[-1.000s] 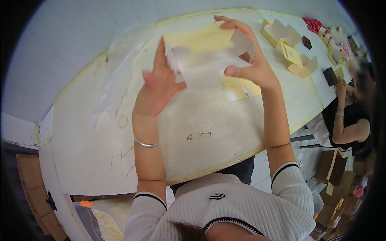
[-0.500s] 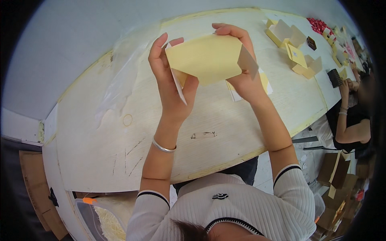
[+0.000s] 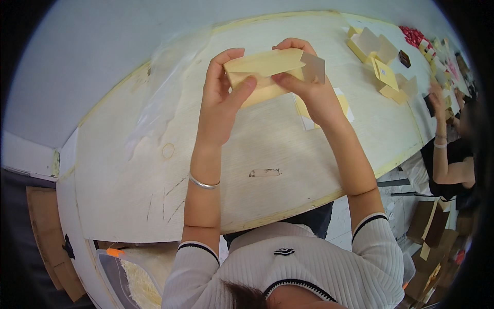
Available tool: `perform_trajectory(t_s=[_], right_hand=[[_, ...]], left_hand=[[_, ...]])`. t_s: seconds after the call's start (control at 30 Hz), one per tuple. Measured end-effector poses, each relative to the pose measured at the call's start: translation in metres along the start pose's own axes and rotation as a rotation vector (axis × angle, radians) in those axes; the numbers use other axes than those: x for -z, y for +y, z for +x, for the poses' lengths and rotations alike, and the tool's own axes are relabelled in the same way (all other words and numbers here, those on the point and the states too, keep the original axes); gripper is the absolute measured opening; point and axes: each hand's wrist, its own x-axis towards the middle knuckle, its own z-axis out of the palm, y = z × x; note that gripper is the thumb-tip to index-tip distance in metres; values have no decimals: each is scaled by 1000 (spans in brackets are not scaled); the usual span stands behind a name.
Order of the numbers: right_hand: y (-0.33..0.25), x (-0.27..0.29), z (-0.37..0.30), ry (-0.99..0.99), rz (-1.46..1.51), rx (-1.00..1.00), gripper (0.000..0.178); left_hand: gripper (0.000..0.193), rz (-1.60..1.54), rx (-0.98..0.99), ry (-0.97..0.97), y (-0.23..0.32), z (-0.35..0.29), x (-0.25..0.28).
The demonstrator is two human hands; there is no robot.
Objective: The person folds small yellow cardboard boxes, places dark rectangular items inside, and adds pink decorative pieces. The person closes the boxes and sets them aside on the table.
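Note:
Between my two hands is a pale yellow cardboard box (image 3: 265, 62), held up above the far part of the table. My left hand (image 3: 222, 98) grips its left end, with the thumb pressed on the near side and fingers over the back. My right hand (image 3: 315, 92) grips the right part the same way, its thumb close to the left one. At the right end a greyish-white flap (image 3: 313, 67) sticks out. Beneath my right wrist, flat yellow and white card pieces (image 3: 307, 119) lie on the table, partly hidden by the arm.
Opened yellow boxes (image 3: 383, 74) stand at the far right of the white table (image 3: 247, 149), near a small dark box (image 3: 404, 58) and red wrapped pieces (image 3: 413, 36). Clear plastic film (image 3: 164, 87) lies at left. A co-worker's arm (image 3: 440, 129) reaches in at right. A bin of shredded filler (image 3: 136, 283) sits below.
The box's broad panel has tipped back and its left end has folded in. Both thumbs have come onto the near side. The co-worker's hand has risen.

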Motion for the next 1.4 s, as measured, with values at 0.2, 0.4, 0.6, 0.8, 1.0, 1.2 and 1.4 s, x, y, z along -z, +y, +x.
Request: perform_trajectory(t_s=[0.2, 0.4, 0.6, 0.8, 1.0, 1.2, 1.4], right_hand=[[3, 27, 13, -439, 103, 182, 98], [10, 31, 14, -475, 184, 166, 65], [9, 14, 9, -294, 47, 134, 28], [13, 11, 10, -128, 6, 150, 26], [22, 2, 6, -67, -18, 163, 26], [12, 3, 2, -116, -5, 140, 28], [4, 9, 3, -246, 90, 46, 43]], left_hand=[[26, 93, -167, 151, -4, 1, 4], [25, -23, -61, 130, 5, -4, -1], [25, -20, 23, 113, -3, -5, -6], [41, -99, 37, -81, 0, -1, 9], [53, 110, 70, -17, 6, 0, 5], [59, -68, 98, -96, 11, -1, 10], [65, -22, 35, -72, 9, -1, 7]])
